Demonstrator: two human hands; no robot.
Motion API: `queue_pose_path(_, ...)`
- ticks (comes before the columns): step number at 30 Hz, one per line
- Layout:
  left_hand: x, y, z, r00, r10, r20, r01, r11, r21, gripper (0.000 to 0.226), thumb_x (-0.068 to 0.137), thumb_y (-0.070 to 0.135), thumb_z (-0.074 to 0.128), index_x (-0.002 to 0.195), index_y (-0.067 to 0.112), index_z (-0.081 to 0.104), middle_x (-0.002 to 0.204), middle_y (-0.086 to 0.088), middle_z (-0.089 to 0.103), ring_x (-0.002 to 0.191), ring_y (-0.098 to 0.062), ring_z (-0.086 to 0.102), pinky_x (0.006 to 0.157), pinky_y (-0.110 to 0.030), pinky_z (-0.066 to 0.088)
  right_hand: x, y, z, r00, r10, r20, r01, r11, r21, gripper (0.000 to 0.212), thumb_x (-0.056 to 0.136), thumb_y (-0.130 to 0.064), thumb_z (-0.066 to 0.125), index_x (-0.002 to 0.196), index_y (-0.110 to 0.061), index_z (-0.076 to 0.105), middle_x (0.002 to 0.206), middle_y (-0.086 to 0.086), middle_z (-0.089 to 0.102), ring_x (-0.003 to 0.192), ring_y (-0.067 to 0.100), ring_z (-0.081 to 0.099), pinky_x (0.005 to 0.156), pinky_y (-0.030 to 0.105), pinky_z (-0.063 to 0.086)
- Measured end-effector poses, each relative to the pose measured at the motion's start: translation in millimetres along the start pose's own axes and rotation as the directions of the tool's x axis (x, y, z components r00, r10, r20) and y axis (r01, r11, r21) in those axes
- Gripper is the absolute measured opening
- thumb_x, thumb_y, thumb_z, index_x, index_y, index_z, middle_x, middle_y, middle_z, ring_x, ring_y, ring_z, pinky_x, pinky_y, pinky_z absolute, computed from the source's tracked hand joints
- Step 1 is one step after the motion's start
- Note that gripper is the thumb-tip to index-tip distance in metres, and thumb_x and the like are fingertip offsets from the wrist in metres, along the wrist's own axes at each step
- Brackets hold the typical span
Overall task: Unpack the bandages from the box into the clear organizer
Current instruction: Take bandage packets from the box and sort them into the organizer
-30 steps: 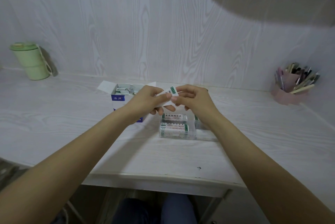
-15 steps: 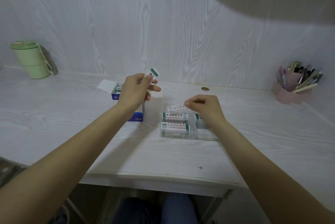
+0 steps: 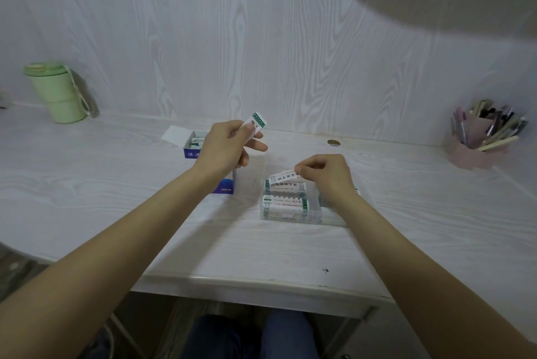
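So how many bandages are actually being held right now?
2: one bandage in the left hand, another bandage in the right hand over the organizer.

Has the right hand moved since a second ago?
Yes. The right hand dropped from level with the box to the clear organizer, holding a bandage.

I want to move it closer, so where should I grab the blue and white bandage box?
Grip the box across its two long side walls near the front end, coming from above. The top flap is open, and the left hand hovers over it.
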State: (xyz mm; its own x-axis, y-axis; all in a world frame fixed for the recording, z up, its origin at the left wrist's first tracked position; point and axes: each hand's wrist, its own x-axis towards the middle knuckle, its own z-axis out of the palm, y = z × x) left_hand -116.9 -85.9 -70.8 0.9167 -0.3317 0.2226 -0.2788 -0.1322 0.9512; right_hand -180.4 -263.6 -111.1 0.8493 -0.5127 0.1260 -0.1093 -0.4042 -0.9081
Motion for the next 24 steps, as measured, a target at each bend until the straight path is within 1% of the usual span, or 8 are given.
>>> queue_pose_path(3, 0, 0, 0, 1.0, 0.003, 0.022, -0.003, 1.0, 0.001, 0.027, 0.1, 0.025, 0.043, 0.091, 0.01, 0.064, 0.08, 0.0, 0.072, 0.037, -0.005, 0.046, 0.041, -0.015, 0.037, 0, 2, 4, 0.997, -0.07, 0.023, 0.073, 0.978, -0.196, 0.003, 0.08, -0.009, 0.073, 0.083, -0.01, 0.074, 0.069, -0.008, 0.062, 0.068, 0.005, 0.055, 0.056, 0.004, 0.037)
queue_pose_path(5, 0, -1, 1, 0.999, 0.01, 0.052, -0.011, 1.0, 0.022, 0.026, 0.1, 0.026, 0.043, 0.089, 0.015, 0.064, 0.081, 0.002, 0.072, 0.04, -0.005, 0.05, 0.044, -0.017, 0.04, 0, 3, 6, 0.988, -0.129, 0.084, 0.149, 0.937, -0.317, 0.011, 0.081, -0.01, 0.073, 0.092, -0.009, 0.073, 0.078, -0.004, 0.062, 0.074, 0.006, 0.053, 0.056, 0.002, 0.037)
queue_pose_path(9, -1, -2, 2, 0.993, 0.023, 0.117, -0.031, 0.998, 0.063, 0.023, 0.099, 0.027, 0.045, 0.087, 0.022, 0.065, 0.083, 0.004, 0.07, 0.045, -0.003, 0.054, 0.048, -0.018, 0.044, 1, 2, 11, 0.967, -0.176, 0.184, 0.248, 0.812, -0.527, 0.015, 0.084, -0.017, 0.07, 0.098, -0.014, 0.072, 0.098, 0.001, 0.068, 0.087, 0.01, 0.054, 0.073, 0.021, 0.04)
queue_pose_path(15, -1, -2, 3, 0.985, 0.043, 0.166, -0.059, 0.994, 0.094, 0.017, 0.096, 0.023, 0.052, 0.085, 0.023, 0.065, 0.084, 0.0, 0.068, 0.045, 0.001, 0.054, 0.046, -0.014, 0.046, 5, -4, 6, 0.961, -0.124, 0.248, 0.248, 0.782, -0.572, 0.011, 0.084, -0.018, 0.071, 0.093, -0.013, 0.073, 0.099, 0.002, 0.069, 0.085, 0.011, 0.054, 0.07, 0.024, 0.04)
queue_pose_path(17, -1, -2, 3, 0.984, 0.042, 0.174, -0.06, 0.993, 0.103, 0.015, 0.096, 0.021, 0.053, 0.089, 0.018, 0.066, 0.083, 0.001, 0.068, 0.045, 0.001, 0.054, 0.045, -0.013, 0.046, 3, -7, 4, 0.968, -0.174, 0.18, 0.239, 0.853, -0.463, 0.009, 0.086, -0.02, 0.068, 0.09, -0.015, 0.073, 0.096, -0.001, 0.071, 0.084, 0.009, 0.057, 0.071, 0.021, 0.042)
queue_pose_path(19, -1, -2, 5, 0.979, 0.033, 0.202, -0.061, 0.989, 0.133, 0.013, 0.094, 0.02, 0.057, 0.092, 0.013, 0.068, 0.08, 0.002, 0.069, 0.043, 0.001, 0.053, 0.044, -0.013, 0.045, 0, -18, -2, 0.985, -0.166, 0.056, 0.171, 0.977, -0.125, 0.015, 0.09, -0.026, 0.063, 0.094, -0.016, 0.073, 0.091, -0.005, 0.07, 0.082, 0.008, 0.06, 0.069, 0.017, 0.043)
queue_pose_path(21, -2, -2, 9, 0.968, 0.023, 0.249, -0.068, 0.982, 0.176, 0.012, 0.091, 0.02, 0.061, 0.092, 0.01, 0.068, 0.076, 0.004, 0.07, 0.043, 0.001, 0.053, 0.044, -0.013, 0.044, -4, -30, -10, 0.986, -0.114, 0.12, 0.092, 0.98, 0.178, 0.02, 0.092, -0.03, 0.059, 0.098, -0.016, 0.071, 0.085, -0.006, 0.069, 0.074, 0.008, 0.062, 0.062, 0.017, 0.044)
queue_pose_path(24, -3, -4, 17, 0.946, 0.01, 0.323, -0.081, 0.975, 0.208, 0.011, 0.09, 0.019, 0.063, 0.089, 0.008, 0.066, 0.074, 0.002, 0.072, 0.047, -0.002, 0.056, 0.045, -0.015, 0.043, -9, -35, -12, 0.959, -0.173, 0.225, 0.128, 0.971, 0.201, 0.009, 0.086, -0.014, 0.067, 0.094, -0.011, 0.071, 0.074, -0.001, 0.068, 0.061, 0.006, 0.06, 0.053, 0.016, 0.042)
